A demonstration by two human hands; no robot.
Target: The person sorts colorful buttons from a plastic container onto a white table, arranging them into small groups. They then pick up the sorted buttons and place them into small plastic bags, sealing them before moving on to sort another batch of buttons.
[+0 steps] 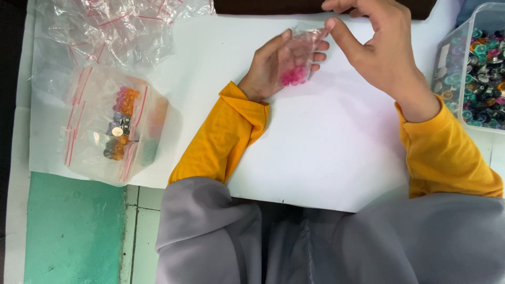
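Note:
My left hand [269, 67] lies palm up on the white sheet [326, 147] and holds a small clear plastic bag [301, 55] with pink push pins at its bottom. My right hand [376, 44] is at the bag's upper edge, thumb and fingers pinching its top corner. Both arms wear yellow sleeves.
A clear bin [476, 73] full of mixed coloured push pins stands at the right edge. At the left a clear tub [113, 123] holds filled small bags, with a heap of empty zip bags [105, 29] behind it. Grey cloth covers my lap [326, 242]. Green floor shows at lower left.

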